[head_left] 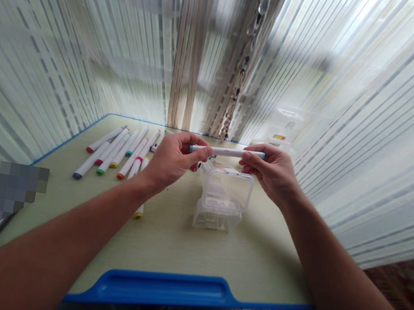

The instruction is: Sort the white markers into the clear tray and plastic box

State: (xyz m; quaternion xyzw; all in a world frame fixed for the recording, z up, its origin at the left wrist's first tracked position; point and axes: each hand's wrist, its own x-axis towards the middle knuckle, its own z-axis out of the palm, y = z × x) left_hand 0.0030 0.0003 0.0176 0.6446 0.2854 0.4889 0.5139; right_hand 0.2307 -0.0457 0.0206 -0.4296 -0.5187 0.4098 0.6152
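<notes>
A white marker point(228, 152) with light-blue ends is held level between both hands, above a clear plastic box. My left hand point(179, 158) pinches its left end between thumb and fingers. At the other end, the fingers of my right hand point(268, 170) close round the marker. The clear box point(226, 192) stands on the table just below, its see-through walls facing me. Several white markers with coloured ends point(114, 150) lie in a loose group to the left, some partly hidden behind my left hand and wrist.
The pale table point(171, 249) has a blue rim with a tray groove point(165, 285) at the near edge. Behind it hang string curtains point(130, 47) with a beaded strand. Another clear container point(280, 130) is at the back right.
</notes>
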